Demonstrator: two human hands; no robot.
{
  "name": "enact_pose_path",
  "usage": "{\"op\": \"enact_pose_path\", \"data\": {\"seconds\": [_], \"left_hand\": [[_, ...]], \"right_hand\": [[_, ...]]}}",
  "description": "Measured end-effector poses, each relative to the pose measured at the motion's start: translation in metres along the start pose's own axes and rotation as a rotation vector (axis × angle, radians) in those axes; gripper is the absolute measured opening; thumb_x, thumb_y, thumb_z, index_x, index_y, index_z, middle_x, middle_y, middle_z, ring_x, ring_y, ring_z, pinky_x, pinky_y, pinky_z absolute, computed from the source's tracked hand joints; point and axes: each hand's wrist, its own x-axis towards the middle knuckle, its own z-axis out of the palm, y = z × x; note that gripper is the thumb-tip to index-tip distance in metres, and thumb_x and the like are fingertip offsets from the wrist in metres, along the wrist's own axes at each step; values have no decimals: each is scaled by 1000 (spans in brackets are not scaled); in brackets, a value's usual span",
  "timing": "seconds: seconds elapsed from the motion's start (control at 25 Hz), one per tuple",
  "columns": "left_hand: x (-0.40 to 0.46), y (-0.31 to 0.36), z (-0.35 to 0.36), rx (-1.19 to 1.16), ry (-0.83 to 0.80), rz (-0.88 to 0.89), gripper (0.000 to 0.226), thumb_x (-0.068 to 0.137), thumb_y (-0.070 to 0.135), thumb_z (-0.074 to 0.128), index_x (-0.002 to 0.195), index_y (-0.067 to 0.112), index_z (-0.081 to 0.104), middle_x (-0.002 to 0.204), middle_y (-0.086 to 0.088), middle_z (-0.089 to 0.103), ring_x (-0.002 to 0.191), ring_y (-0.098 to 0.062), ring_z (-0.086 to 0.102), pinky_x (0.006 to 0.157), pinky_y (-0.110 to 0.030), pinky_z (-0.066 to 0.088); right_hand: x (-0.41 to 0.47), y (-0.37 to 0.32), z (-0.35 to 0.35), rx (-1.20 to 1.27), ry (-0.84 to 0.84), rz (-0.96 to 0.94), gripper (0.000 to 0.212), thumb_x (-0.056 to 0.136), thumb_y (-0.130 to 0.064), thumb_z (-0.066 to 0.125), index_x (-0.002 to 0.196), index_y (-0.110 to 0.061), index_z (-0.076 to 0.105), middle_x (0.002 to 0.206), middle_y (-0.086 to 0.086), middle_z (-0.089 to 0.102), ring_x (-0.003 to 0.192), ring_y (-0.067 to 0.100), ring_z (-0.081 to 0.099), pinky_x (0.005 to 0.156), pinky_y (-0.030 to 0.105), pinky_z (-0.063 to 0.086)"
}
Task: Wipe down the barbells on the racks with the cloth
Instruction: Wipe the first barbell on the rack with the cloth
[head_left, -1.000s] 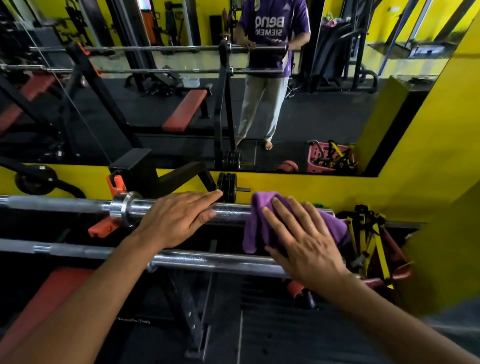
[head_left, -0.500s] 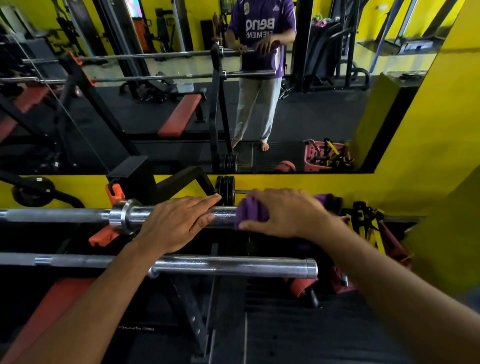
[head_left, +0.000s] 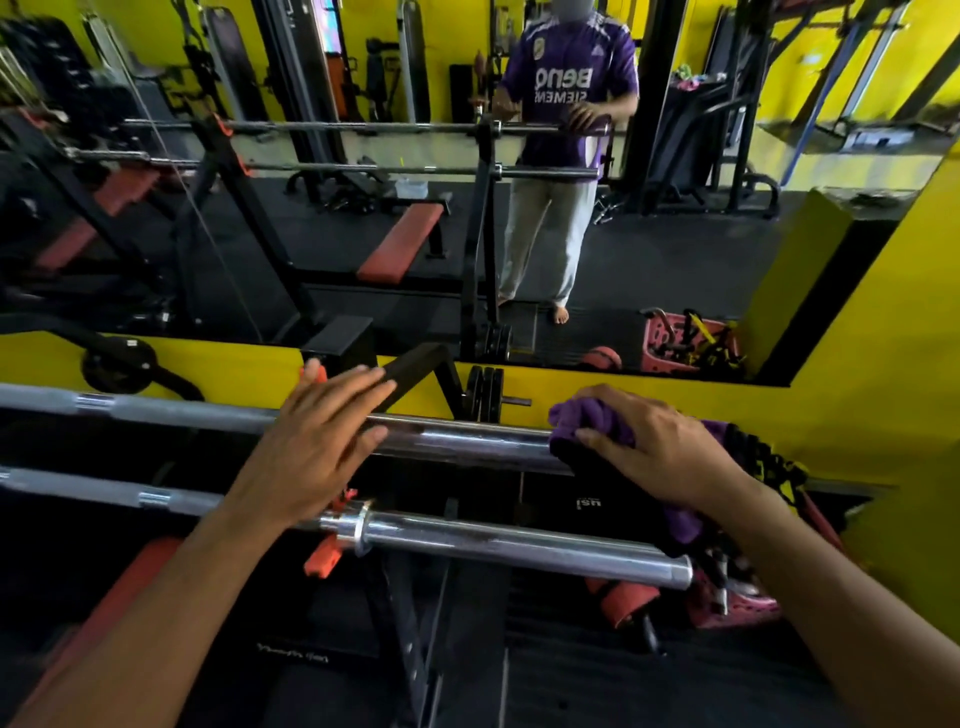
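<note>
Two steel barbells lie across a black rack in front of me. On the upper barbell (head_left: 457, 439), my left hand (head_left: 311, 452) rests flat near the collar with its fingers straight. My right hand (head_left: 665, 452) grips the purple cloth (head_left: 582, 418), which is wrapped over the right end of that bar's chrome sleeve. Part of the cloth hangs down below my wrist. The lower barbell (head_left: 519, 545) runs closer to me, and its sleeve end is bare.
A mirror (head_left: 675, 249) on the yellow wall reflects me and the rack. Small weight plates (head_left: 485, 400) sit on a peg behind the bars. A pink basket (head_left: 748, 608) of yellow-black straps stands at the right. A red bench pad (head_left: 104, 613) lies at the lower left.
My right hand slid the cloth left along the upper sleeve, then back right to its end. My left hand stayed on the bar near the collar.
</note>
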Motion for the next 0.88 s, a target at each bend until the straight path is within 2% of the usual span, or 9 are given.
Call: {"op": "enact_pose_path", "data": {"seconds": [0.08,0.16,0.28,0.4,0.48,0.56,0.64,0.76,0.88], "left_hand": [[-19,-25,-2,27,-52,-5,58,107,49,29,148,12,50,153,-8,46,141,-28,43,119,-57,30],[-28,-37,6,3,-134,24,60,108,50,28,152,13,42,158,-7,39,147,-26,36,117,-56,32],[-25,-48,11,-58,-206,15,67,107,56,22,161,17,21,168,1,20,156,-14,14,126,-47,14],[-21,-58,9,-47,-271,38,76,103,67,14,163,24,-3,170,10,-6,156,-6,-5,126,-36,-4],[-18,-59,7,-41,-306,49,80,99,72,9,160,26,-15,168,11,-18,154,-4,-15,125,-34,-10],[-16,-59,5,-21,-328,54,82,98,73,6,158,26,-23,166,11,-26,152,-4,-23,123,-33,-16],[-15,-61,3,65,-312,79,79,100,71,2,158,23,-23,167,7,-25,152,-7,-23,123,-42,-19],[-10,-71,-1,193,-296,166,72,105,61,1,161,18,-14,169,4,-12,155,-11,-17,123,-55,-15],[-3,-78,-1,152,-324,204,67,106,55,3,161,20,-15,169,6,-9,154,-10,-18,122,-53,-16]], "right_hand": [[14,0,6,-113,-71,42,37,93,-67,42,119,-42,49,104,-13,68,96,21,66,76,43,53],[27,-3,6,-87,-163,98,46,88,-76,38,114,-41,52,95,-11,68,89,22,66,77,45,54],[42,-11,-1,77,-182,126,47,88,-77,40,110,-39,58,92,-11,68,86,14,65,80,48,53],[47,-38,2,94,-60,72,43,92,-69,41,117,-36,54,97,-12,67,87,13,64,80,45,52],[45,-62,18,-39,-49,26,41,94,-66,38,125,-40,47,106,-13,65,92,15,62,78,41,50],[38,-76,44,-258,-48,6,49,94,-72,29,131,-42,43,110,-13,64,97,19,62,80,39,48],[36,-76,54,-347,-24,18,55,93,-75,23,129,-41,44,107,-11,64,96,22,63,78,38,48],[42,-79,46,-312,-47,107,48,92,-75,27,118,-40,48,98,-10,67,90,23,65,66,33,37],[68,-97,60,-302,-76,351,44,92,-75,34,107,-38,53,106,-1,71,99,30,66,72,37,38]]}}
